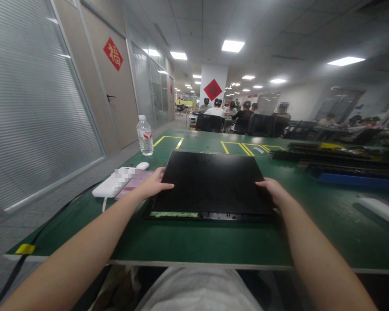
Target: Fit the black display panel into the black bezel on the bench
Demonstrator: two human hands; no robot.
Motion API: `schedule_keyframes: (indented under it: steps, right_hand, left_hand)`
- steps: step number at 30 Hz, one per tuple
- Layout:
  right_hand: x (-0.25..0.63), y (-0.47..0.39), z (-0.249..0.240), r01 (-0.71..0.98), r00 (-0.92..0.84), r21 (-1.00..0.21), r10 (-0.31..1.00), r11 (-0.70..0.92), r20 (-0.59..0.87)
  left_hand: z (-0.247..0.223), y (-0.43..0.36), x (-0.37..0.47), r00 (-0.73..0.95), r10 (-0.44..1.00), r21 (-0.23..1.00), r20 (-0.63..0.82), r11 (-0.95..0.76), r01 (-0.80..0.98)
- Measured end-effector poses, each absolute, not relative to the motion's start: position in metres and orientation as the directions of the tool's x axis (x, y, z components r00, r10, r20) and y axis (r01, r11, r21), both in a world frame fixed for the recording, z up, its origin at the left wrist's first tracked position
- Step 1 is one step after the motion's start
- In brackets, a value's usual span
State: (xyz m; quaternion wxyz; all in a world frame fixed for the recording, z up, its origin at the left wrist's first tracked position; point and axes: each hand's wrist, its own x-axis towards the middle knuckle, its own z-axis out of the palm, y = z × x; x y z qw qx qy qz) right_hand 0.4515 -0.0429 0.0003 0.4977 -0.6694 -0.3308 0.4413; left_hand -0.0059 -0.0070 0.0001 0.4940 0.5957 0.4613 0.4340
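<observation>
A flat black display panel [210,181] is held between my two hands, just over the table's near half. My left hand [155,183] grips its left edge, thumb on the front face and fingers behind. On the opposite edge my right hand [272,190] holds it the same way, with the fingertips hidden. Below the panel's near edge shows a dark frame [236,217] with a green circuit board strip [175,214] along its left part. Whether the panel touches this frame I cannot tell.
A water bottle [145,136] stands at the back left. Nearer are a white power bank [112,183], a pinkish phone [132,183] and a white mouse [143,166]. Dark strips [311,153] and a blue tray [359,180] lie on the right. People sit farther off.
</observation>
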Motion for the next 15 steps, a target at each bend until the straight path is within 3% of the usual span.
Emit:
schedule_keyframes:
  steps: [15]
  right_hand:
    - [0.4525, -0.0435, -0.0013, 0.086, 0.361, -0.953, 0.901, -0.29, -0.242]
  left_hand:
    - [0.0021, -0.0083, -0.0052, 0.187, 0.981, 0.994, 0.049, -0.065, 0.083]
